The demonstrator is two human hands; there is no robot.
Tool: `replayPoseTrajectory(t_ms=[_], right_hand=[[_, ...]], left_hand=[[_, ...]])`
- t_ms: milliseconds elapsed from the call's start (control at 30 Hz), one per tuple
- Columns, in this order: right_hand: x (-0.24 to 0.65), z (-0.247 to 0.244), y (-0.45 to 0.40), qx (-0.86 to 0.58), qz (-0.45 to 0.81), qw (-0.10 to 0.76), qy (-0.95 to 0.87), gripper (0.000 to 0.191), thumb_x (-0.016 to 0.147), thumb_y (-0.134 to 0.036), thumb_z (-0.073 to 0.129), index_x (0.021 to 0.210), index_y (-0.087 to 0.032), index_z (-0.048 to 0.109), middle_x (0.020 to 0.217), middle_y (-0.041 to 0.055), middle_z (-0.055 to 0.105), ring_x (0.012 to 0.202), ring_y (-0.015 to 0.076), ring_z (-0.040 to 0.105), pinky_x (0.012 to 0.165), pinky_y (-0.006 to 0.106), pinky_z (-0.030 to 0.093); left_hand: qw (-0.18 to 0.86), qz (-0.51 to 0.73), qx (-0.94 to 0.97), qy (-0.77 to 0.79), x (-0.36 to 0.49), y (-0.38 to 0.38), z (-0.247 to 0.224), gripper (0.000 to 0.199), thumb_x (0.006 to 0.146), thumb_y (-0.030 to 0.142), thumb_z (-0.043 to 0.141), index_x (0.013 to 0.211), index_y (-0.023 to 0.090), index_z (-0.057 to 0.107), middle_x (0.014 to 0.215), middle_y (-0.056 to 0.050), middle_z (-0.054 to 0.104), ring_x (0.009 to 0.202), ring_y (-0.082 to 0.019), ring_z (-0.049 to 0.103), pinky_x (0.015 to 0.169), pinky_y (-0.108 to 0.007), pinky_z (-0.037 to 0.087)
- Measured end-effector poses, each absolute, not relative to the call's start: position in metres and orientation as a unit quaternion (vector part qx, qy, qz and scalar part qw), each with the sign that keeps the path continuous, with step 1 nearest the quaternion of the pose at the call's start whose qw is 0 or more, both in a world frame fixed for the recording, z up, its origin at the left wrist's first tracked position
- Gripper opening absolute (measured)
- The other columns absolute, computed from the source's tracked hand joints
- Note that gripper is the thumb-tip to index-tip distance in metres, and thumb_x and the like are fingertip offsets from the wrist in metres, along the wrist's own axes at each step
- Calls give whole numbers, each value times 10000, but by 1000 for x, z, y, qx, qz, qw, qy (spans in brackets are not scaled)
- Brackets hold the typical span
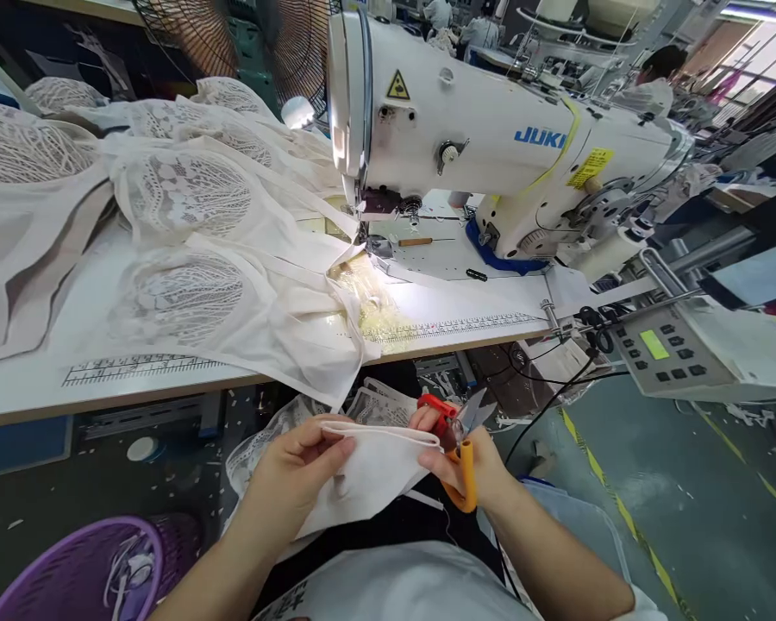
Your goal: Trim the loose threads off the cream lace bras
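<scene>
My left hand (301,470) pinches the folded edge of a white lace-trimmed bra (378,474) between thumb and fingers, above my lap. At the other end of that edge, the thumb and fingers of my right hand (472,461) are closed on the cloth. The same hand also holds a pair of scissors (458,431) with red and orange handles, its blades pointing up and away to the right. Part of the lace (278,427) hangs behind my left hand. A loose thread and a thin white strap hang below the cloth.
A white JUKI sewing machine (453,103) stands on the table (453,310), with more white lace bras (187,194) piled to its left. A control box (672,349) sits at right, a purple basket (84,561) at lower left. A fan (297,43) and people are behind.
</scene>
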State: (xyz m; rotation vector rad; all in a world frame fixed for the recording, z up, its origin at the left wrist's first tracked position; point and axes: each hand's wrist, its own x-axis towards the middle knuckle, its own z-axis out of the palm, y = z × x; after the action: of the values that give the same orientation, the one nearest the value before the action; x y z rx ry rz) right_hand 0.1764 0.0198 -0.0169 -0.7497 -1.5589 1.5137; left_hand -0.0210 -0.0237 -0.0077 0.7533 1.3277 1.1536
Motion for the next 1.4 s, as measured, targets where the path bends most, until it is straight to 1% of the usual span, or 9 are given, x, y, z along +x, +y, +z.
replayPoseTrajectory(t_ms=[133, 300, 567, 700, 800, 1000, 1133, 1300, 1400], right_hand=[[177, -17, 19, -309, 605, 418, -603, 164, 759, -316, 603, 718, -181, 519, 732, 45, 551, 729, 177, 536, 674, 315, 439], [173, -18, 17, -323, 616, 416, -586, 222, 734, -349, 633, 676, -186, 495, 755, 52, 580, 699, 167, 554, 639, 300, 457], [168, -17, 15, -309, 694, 392, -519, 267, 677, -371, 681, 706, -158, 522, 749, 30, 553, 675, 131, 512, 621, 265, 417], [168, -17, 15, -312, 707, 393, -498, 236, 701, -349, 657, 715, -145, 539, 740, 28, 549, 663, 122, 509, 620, 255, 409], [169, -17, 15, -309, 703, 404, -498, 241, 706, -346, 648, 657, -153, 513, 718, 27, 555, 637, 122, 514, 603, 253, 413], [172, -25, 7, -328, 646, 432, -537, 168, 749, -260, 604, 674, -177, 478, 752, 40, 581, 688, 151, 548, 622, 279, 427], [172, -33, 2, -368, 599, 424, -571, 136, 775, -240, 565, 687, -184, 478, 754, 44, 588, 702, 164, 554, 630, 293, 436], [168, -35, 1, -394, 547, 428, -603, 88, 758, -211, 546, 700, -188, 483, 726, 29, 580, 661, 154, 548, 597, 284, 444], [168, -29, 3, -405, 501, 425, -636, 76, 712, -198, 559, 696, -189, 485, 687, 18, 566, 627, 153, 542, 579, 285, 447]], left_hand=[[532, 505, 359, 577, -24, -25, -4, 66, 575, 254, 727, 592, 192, 709, 780, -45, 658, 714, -175, 571, 594, -230, 460], [562, 523, 304, 564, -24, -29, -7, 137, 531, 281, 768, 634, 202, 722, 740, -26, 663, 655, -152, 561, 534, -206, 456], [601, 512, 206, 577, -27, -36, -17, 226, 490, 328, 803, 672, 223, 720, 763, -22, 707, 798, -194, 612, 648, -211, 509], [582, 520, 201, 591, -24, -39, -14, 245, 441, 311, 820, 642, 218, 714, 722, -10, 703, 735, -173, 615, 602, -193, 502], [563, 535, 223, 589, -19, -40, -10, 189, 489, 312, 800, 627, 221, 708, 694, 3, 682, 712, -153, 597, 626, -195, 498], [562, 521, 252, 591, -12, -46, -11, 143, 576, 289, 744, 609, 175, 665, 689, -14, 649, 671, -150, 567, 579, -214, 450], [571, 522, 264, 575, -10, -50, -15, 94, 645, 254, 690, 655, 165, 660, 674, -5, 632, 652, -122, 540, 612, -207, 427], [600, 518, 240, 561, -14, -51, -14, 107, 628, 272, 710, 659, 178, 668, 661, 2, 626, 625, -108, 527, 571, -181, 420], [654, 467, 254, 539, -24, -53, -8, 235, 574, 322, 753, 760, 197, 682, 726, -25, 652, 639, -139, 568, 568, -206, 448]])
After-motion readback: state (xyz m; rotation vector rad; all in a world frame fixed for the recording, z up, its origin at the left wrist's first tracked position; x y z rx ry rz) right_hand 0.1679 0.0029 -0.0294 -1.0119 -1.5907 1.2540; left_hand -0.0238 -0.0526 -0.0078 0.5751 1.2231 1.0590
